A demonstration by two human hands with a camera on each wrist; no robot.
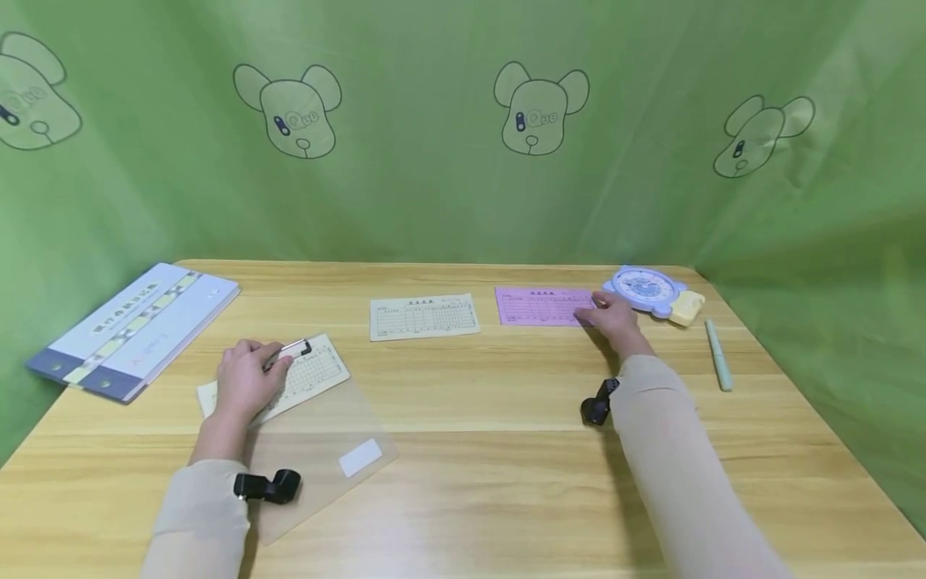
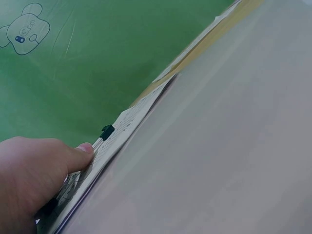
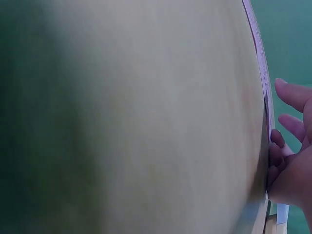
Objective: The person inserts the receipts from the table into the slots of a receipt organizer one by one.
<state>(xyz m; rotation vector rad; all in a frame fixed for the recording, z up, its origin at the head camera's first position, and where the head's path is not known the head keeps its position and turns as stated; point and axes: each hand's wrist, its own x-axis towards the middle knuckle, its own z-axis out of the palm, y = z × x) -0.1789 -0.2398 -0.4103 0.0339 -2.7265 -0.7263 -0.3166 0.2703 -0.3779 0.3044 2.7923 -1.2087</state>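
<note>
At the left of the head view lies a translucent clipboard (image 1: 318,450) with a white label. A white printed form (image 1: 325,368) lies on its upper end beside a thin clip (image 1: 295,346) with black ends. My left hand (image 1: 249,378) grips that clip. In the left wrist view the thumb bears on the clip, while the other fingers are hidden. My right hand (image 1: 615,322) touches the right end of a purple form (image 1: 531,307). In the right wrist view some of its fingers (image 3: 292,95) stand loosely away from the tabletop, others bend close to it.
Another white form (image 1: 424,317) lies at middle back. A blue binder (image 1: 137,330) occupies the left. Beyond my right hand are a blue round clock-like piece (image 1: 644,288), a small yellow block (image 1: 686,307) and a pale green pen (image 1: 719,355). A green curtain (image 1: 434,201) encloses the table.
</note>
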